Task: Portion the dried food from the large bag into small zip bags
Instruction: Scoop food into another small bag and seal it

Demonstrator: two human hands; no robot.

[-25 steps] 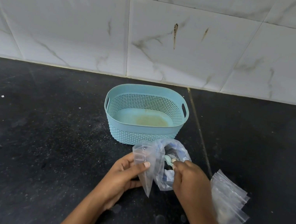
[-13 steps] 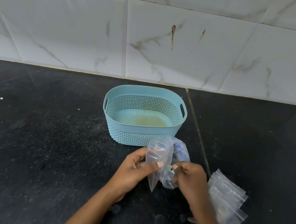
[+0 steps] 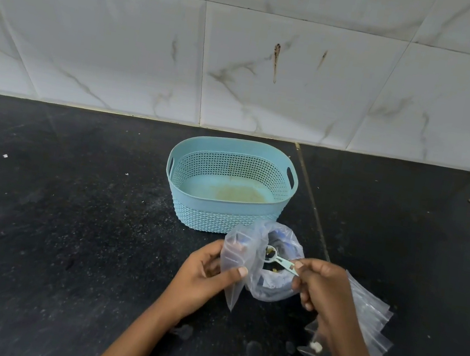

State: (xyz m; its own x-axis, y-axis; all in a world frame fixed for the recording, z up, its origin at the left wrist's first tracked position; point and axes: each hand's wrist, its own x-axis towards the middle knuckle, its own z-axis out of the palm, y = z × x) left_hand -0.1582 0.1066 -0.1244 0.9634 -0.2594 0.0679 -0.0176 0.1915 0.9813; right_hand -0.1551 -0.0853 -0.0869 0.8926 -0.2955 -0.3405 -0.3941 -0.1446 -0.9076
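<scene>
Right now the left hand (image 3: 206, 272) pinches a small zip bag (image 3: 234, 265) upright, thumb across its front and fingers curled behind, its mouth just beside the open top of the large bag (image 3: 278, 264), which sits on the black countertop (image 3: 63, 243) just in front of the pale blue perforated basket (image 3: 231, 183). The right hand (image 3: 319, 286) pinches the handle of a small pale green scoop (image 3: 279, 257) between thumb and fingertips, its bowl held over the large bag's mouth with a few dark pieces of dried food in it. The step in hand appears to be carrying a scoopful across into the small bag. To do it well, the scoop should stay level and travel the short way leftward, while the left hand keeps the small bag's mouth spread and tilted toward it; whether that mouth is fully open cannot be told. Tipping only once the bowl is past the lip would limit spills. A fanned stack of spare zip bags (image 3: 365, 318) lies beneath the right forearm, so a wide elbow swing could scatter them. Open counter lies to the left, the basket close behind, and the tiled wall (image 3: 304, 81) well back.
</scene>
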